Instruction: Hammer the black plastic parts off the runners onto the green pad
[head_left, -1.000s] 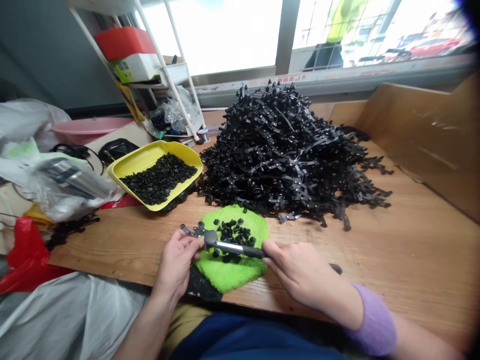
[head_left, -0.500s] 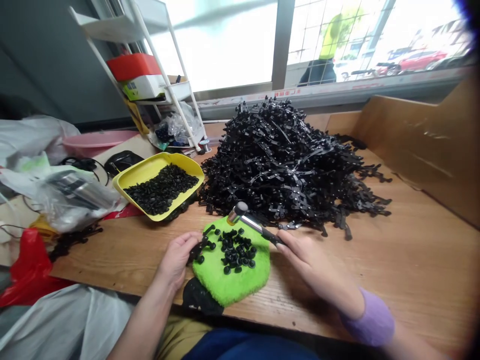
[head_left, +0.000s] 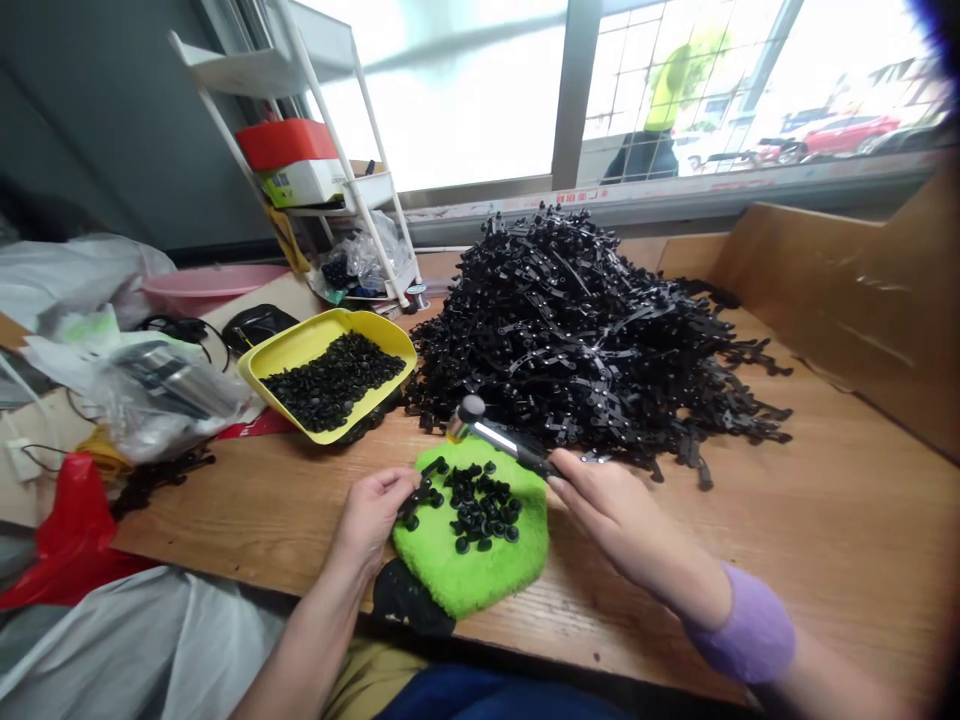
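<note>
My right hand (head_left: 600,505) is closed around the dark handle of a hammer (head_left: 499,440). The hammer's head, with a grey face and a yellowish face, hovers over the far left edge of a green fluffy cloth (head_left: 472,585). At the cloth's left side my left hand (head_left: 375,515) pinches a black jointed bracket (head_left: 420,500) with round knobs along it; the fingers hide part of it. Several loose black round-headed plugs (head_left: 484,510) lie in the middle of the cloth, between my hands.
A large heap of black jointed brackets (head_left: 562,330) stands behind the cloth. Left of it sits a yellow tray (head_left: 259,365) of small black parts. A white shelf rack (head_left: 367,190), a bagged steel flask (head_left: 176,380) and a red bag (head_left: 71,520) are further left. Cardboard (head_left: 810,270) stands at right.
The hammer head has shifted slightly left and upward relative to the cloth. My left hand keeps its hold on the bracket. The whole view has shifted a little.
</note>
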